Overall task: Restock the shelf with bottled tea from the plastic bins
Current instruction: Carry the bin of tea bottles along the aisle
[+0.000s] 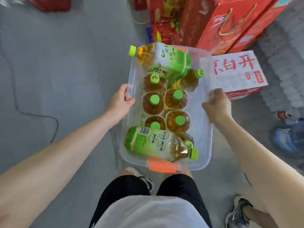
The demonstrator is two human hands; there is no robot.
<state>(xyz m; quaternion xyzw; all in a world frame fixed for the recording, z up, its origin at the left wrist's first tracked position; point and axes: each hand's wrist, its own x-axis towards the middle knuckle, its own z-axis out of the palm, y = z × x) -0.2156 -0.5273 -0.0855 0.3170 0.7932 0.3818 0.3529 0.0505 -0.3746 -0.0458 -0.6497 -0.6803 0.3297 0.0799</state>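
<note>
From the head camera I see my left hand [122, 100] gripping the left rim of the clear plastic bin [203, 150], fingers curled over it, and my right hand [217, 104] clutching the right rim. Between them the bottled tea [153, 102] stands upright, with two bottles lying across the top.

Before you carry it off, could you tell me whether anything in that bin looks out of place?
Two tea bottles lie on their sides atop the upright ones in the clear bin: one at the far end, one at the near end.
</note>
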